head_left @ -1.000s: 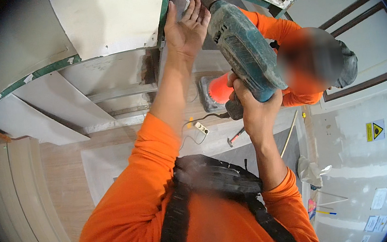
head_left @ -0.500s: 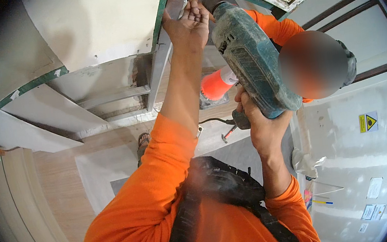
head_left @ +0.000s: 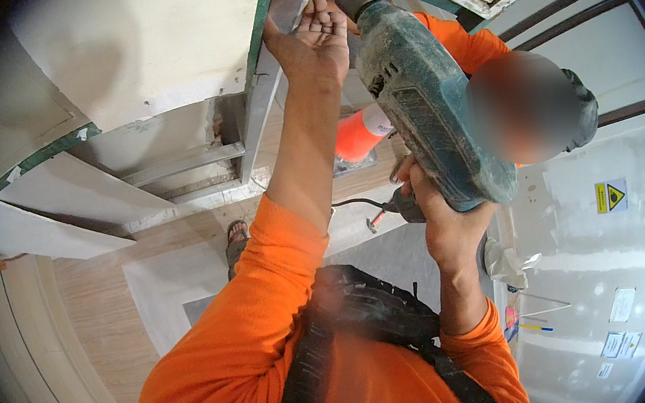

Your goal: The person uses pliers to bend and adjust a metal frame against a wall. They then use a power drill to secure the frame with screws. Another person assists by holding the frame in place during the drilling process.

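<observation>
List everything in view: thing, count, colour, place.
drill: one, dusty teal, upper centre
metal upright: one, grey, left of drill
panels: at least two, cream, top
boards: two, white, left
cone: one, orange-white, floor
hammer: one, partly red, floor
co-worker: one, orange-sleeved, right of drill
warning sign: one, yellow-black, right wall
notices: several, white, right wall
foot: one, dark-sandalled, floor
left hand: one, bare, near metal upright
right hand: one, bare, gripping drill
own sleeves: two, orange, lower centre
chest harness: one, black, lower centre
</observation>
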The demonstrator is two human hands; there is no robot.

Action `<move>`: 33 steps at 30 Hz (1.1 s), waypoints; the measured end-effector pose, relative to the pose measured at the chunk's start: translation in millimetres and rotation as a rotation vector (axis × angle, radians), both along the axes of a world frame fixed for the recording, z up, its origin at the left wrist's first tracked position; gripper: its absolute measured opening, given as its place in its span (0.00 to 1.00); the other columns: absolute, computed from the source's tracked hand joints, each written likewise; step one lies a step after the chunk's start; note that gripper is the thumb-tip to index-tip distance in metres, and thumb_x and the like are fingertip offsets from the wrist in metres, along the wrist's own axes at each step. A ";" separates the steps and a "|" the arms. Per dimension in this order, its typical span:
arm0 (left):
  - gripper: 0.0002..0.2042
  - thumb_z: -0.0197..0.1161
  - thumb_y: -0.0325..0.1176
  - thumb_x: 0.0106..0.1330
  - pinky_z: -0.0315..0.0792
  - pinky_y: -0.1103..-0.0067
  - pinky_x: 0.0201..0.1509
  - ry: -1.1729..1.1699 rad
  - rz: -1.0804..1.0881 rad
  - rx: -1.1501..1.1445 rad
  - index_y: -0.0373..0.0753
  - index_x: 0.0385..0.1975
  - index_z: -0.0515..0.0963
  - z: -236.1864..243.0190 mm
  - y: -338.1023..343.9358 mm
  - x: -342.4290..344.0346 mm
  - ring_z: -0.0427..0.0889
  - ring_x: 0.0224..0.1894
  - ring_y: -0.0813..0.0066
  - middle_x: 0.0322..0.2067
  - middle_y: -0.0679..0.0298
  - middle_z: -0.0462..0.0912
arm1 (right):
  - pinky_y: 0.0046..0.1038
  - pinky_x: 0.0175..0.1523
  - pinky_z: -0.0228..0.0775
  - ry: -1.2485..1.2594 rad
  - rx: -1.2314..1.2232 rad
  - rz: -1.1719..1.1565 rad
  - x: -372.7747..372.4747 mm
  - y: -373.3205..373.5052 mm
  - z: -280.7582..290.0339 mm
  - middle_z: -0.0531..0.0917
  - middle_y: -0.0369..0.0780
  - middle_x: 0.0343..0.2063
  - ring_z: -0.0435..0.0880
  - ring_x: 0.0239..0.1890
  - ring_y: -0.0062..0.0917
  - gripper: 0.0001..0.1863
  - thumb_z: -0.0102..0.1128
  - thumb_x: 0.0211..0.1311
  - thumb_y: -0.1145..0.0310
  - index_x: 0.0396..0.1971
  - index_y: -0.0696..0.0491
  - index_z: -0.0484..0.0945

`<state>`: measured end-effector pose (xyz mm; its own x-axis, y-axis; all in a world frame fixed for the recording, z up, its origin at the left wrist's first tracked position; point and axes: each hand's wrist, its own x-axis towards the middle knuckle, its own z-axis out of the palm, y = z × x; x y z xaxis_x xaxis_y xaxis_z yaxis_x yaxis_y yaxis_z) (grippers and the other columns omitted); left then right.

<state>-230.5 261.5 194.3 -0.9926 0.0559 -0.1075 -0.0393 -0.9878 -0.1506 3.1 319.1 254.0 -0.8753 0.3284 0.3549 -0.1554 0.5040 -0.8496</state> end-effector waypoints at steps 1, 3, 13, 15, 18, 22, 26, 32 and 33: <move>0.34 0.57 0.61 0.66 0.72 0.78 0.39 0.030 0.034 -0.036 0.27 0.44 0.68 -0.3 1.0 0.4 0.69 0.32 0.72 0.34 0.59 0.70 | 0.22 0.33 0.71 0.033 0.070 0.000 -0.9 3.8 -6.1 0.82 0.40 0.26 0.79 0.26 0.20 0.06 0.62 0.60 0.77 0.36 0.62 0.78; 0.34 0.57 0.61 0.66 0.72 0.78 0.40 0.039 0.083 -0.095 0.27 0.44 0.68 -1.0 2.3 2.0 0.69 0.33 0.72 0.34 0.59 0.71 | 0.22 0.33 0.72 0.044 0.100 -0.007 -2.3 4.1 -6.7 0.82 0.39 0.27 0.80 0.26 0.21 0.06 0.62 0.60 0.77 0.36 0.62 0.78; 0.35 0.52 0.65 0.66 0.71 0.80 0.43 -0.064 0.039 -0.198 0.29 0.46 0.73 6.5 1.7 5.4 0.69 0.31 0.75 0.39 0.61 0.81 | 0.24 0.43 0.70 0.065 0.228 -0.056 -8.7 10.2 -11.6 0.81 0.41 0.35 0.80 0.36 0.24 0.13 0.65 0.55 0.78 0.41 0.61 0.77; 0.37 0.49 0.67 0.66 0.70 0.80 0.44 -0.040 0.037 -0.233 0.30 0.47 0.75 5.7 2.8 7.8 0.69 0.31 0.75 0.38 0.62 0.82 | 0.25 0.47 0.69 0.069 0.227 -0.058 -8.9 8.7 -11.6 0.81 0.42 0.39 0.79 0.40 0.26 0.17 0.66 0.53 0.78 0.44 0.61 0.76; 0.38 0.46 0.69 0.66 0.69 0.78 0.49 -0.004 -0.018 -0.204 0.32 0.48 0.76 2.1 1.6 7.7 0.71 0.34 0.75 0.38 0.64 0.82 | 0.27 0.54 0.68 0.078 0.228 -0.066 -8.1 4.2 -9.4 0.80 0.43 0.44 0.79 0.46 0.28 0.23 0.68 0.51 0.78 0.49 0.61 0.74; 0.39 0.46 0.69 0.67 0.67 0.72 0.59 0.147 0.078 -0.407 0.34 0.54 0.74 -15.9 -1.9 -5.9 0.75 0.45 0.71 0.44 0.62 0.81 | 0.29 0.62 0.66 0.155 0.209 -0.040 -13.3 -7.6 -3.4 0.79 0.45 0.52 0.78 0.54 0.31 0.32 0.70 0.47 0.77 0.56 0.61 0.72; 0.37 0.47 0.68 0.67 0.61 0.66 0.68 0.275 -0.128 -0.313 0.36 0.56 0.71 -1.8 -5.0 36.1 0.75 0.52 0.65 0.47 0.62 0.79 | 0.27 0.59 0.69 0.001 -0.039 0.066 2.3 20.7 5.5 0.82 0.41 0.48 0.79 0.50 0.25 0.28 0.68 0.53 0.78 0.56 0.60 0.72; 0.24 0.53 0.56 0.71 0.71 0.73 0.50 0.285 -0.504 -0.972 0.38 0.45 0.76 -131.4 -25.6 82.2 0.78 0.41 0.70 0.37 0.65 0.80 | 0.26 0.53 0.72 -0.103 -0.162 -0.059 116.9 80.3 -59.8 0.84 0.40 0.44 0.81 0.45 0.23 0.24 0.66 0.55 0.78 0.53 0.60 0.72; 0.21 0.54 0.54 0.71 0.72 0.74 0.47 0.257 -0.585 -1.146 0.39 0.42 0.78 -174.0 -38.2 102.8 0.77 0.38 0.72 0.36 0.66 0.80 | 0.27 0.51 0.73 -0.186 -0.259 -0.076 143.8 88.2 -78.6 0.84 0.40 0.43 0.82 0.44 0.23 0.24 0.65 0.55 0.77 0.52 0.61 0.72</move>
